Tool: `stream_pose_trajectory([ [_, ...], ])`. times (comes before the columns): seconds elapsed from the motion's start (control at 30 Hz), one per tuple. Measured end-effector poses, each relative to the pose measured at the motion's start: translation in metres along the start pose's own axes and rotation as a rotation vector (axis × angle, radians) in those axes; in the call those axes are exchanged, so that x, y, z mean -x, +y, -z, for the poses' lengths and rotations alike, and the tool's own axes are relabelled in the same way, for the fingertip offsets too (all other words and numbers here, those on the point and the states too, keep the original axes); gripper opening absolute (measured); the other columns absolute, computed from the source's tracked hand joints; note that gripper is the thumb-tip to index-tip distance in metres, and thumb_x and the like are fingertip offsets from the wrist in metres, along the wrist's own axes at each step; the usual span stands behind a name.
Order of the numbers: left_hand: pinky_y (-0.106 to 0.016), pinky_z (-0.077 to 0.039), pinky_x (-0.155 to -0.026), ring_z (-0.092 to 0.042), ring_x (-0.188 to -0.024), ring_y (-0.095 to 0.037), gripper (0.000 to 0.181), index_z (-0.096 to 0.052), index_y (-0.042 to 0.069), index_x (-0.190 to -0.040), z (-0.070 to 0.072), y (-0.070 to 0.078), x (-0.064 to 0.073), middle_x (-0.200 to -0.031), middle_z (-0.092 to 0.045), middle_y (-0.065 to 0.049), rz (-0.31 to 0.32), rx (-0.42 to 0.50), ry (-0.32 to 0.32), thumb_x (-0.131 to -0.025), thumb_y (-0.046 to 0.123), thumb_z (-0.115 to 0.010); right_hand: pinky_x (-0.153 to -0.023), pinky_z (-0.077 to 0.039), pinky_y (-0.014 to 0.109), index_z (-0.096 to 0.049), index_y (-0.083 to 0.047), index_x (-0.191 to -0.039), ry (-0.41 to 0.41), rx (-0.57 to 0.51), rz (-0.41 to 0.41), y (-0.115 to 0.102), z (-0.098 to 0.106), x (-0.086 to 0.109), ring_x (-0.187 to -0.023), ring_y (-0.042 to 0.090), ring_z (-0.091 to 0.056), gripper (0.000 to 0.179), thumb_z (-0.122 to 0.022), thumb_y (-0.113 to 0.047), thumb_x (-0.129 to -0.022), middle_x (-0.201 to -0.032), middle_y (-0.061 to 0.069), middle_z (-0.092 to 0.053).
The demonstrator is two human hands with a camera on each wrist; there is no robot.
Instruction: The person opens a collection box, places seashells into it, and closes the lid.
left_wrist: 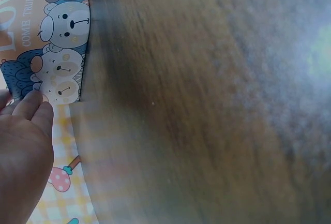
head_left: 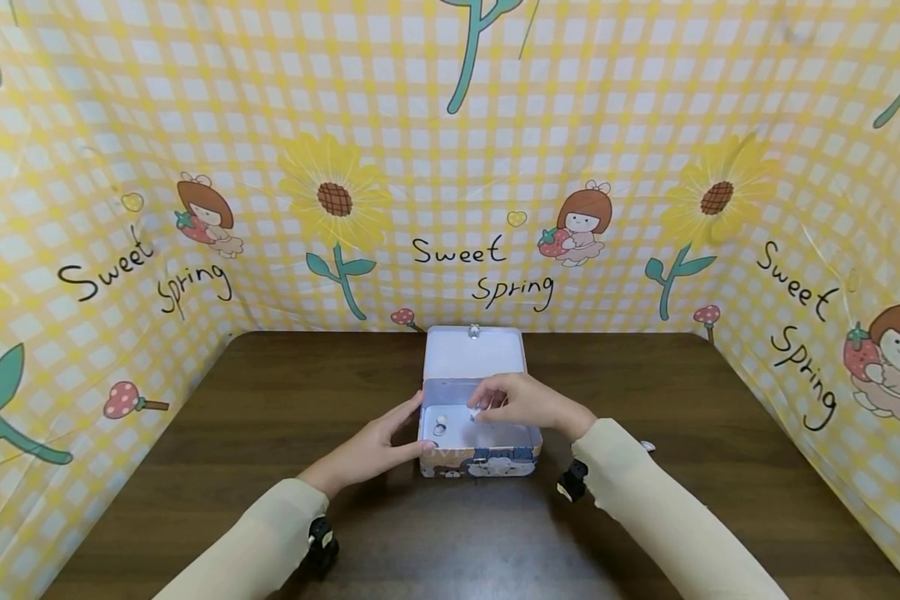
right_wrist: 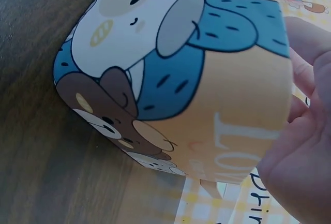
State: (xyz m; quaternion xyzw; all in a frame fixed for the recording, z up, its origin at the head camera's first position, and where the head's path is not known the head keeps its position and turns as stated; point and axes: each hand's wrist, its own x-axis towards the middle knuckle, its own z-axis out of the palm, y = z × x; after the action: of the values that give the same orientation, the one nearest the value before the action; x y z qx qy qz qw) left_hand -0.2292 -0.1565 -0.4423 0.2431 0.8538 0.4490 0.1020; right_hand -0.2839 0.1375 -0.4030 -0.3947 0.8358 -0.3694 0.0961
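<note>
A tin box [head_left: 480, 463] with cartoon bears printed on its sides stands on the table, its pale lid [head_left: 474, 354] raised at the back. My left hand [head_left: 371, 442] rests along the box's left side, fingers fairly straight, thumb at the front left corner. Its fingertips lie against the printed wall in the left wrist view. Over the box's interior, my right hand [head_left: 521, 402] has curled fingers, with a small whitish thing [head_left: 476, 413] pinched at the fingertips; its kind is too small to tell. A small round silvery-white piece [head_left: 440, 425] lies inside at the left.
To the right of the box, partly behind the right sleeve, a small white object [head_left: 648, 446] lies on the brown wooden table [head_left: 330, 367]. Yellow checked cloth [head_left: 450, 167] with printed sunflowers surrounds the table at the back and both sides.
</note>
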Motion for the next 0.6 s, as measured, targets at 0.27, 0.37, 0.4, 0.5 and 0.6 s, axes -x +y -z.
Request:
stream_pose_trajectory([
  [0.27,-0.056,-0.027,-0.113,-0.024,-0.148,-0.031,0.088,-0.018,0.015,-0.162,0.0001,0.0016,0.0002,-0.166,-0.015,-0.009,-0.008,-0.004,0.001,-0.095,0.041,-0.07,-0.078,-0.054,0.03,-0.072,-0.003,-0.108,-0.013,0.019,-0.013,0.0001,-0.0035,-0.0049,-0.087,0.012,-0.063,0.016,-0.072,-0.013,-0.094,-0.094,-0.004,-0.068],
  [0.37,-0.056,-0.027,-0.113,-0.025,-0.148,-0.031,0.088,-0.018,0.015,-0.162,0.0001,0.0015,0.0001,-0.166,-0.015,-0.009,-0.01,-0.001,-0.001,-0.095,0.041,-0.07,-0.077,-0.054,0.029,-0.072,-0.003,-0.108,-0.01,0.026,-0.015,0.0004,-0.0046,-0.0059,-0.086,0.011,-0.062,0.017,-0.072,-0.014,-0.094,-0.092,-0.004,-0.067],
  [0.4,-0.056,-0.027,-0.113,-0.025,-0.148,-0.031,0.088,-0.018,0.016,-0.162,0.0,0.0009,-0.0002,-0.166,-0.015,-0.008,-0.01,0.001,-0.001,-0.095,0.041,-0.07,-0.076,-0.054,0.029,-0.072,-0.003,-0.108,-0.009,0.027,-0.014,0.0009,-0.0049,-0.0063,-0.086,0.011,-0.062,0.017,-0.072,-0.014,-0.094,-0.092,-0.004,-0.067],
  [0.5,-0.056,-0.027,-0.113,-0.026,-0.147,-0.031,0.088,-0.018,0.016,-0.162,-0.0006,-0.0005,-0.0005,-0.166,-0.015,-0.008,-0.007,0.001,-0.002,-0.095,0.041,-0.07,-0.075,-0.054,0.028,-0.072,-0.003,-0.109,-0.005,0.031,-0.012,0.0018,-0.0054,-0.0066,-0.085,0.011,-0.062,0.017,-0.072,-0.012,-0.094,-0.091,-0.004,-0.066],
  [0.6,-0.055,-0.027,-0.114,-0.026,-0.147,-0.03,0.088,-0.018,0.016,-0.162,-0.0006,0.0001,-0.0002,-0.166,-0.015,-0.008,0.002,0.001,-0.001,-0.095,0.041,-0.07,-0.075,-0.054,0.028,-0.072,-0.003,-0.109,-0.002,0.035,-0.02,0.0024,-0.0052,-0.0064,-0.085,0.011,-0.062,0.017,-0.072,-0.011,-0.094,-0.091,-0.005,-0.066],
])
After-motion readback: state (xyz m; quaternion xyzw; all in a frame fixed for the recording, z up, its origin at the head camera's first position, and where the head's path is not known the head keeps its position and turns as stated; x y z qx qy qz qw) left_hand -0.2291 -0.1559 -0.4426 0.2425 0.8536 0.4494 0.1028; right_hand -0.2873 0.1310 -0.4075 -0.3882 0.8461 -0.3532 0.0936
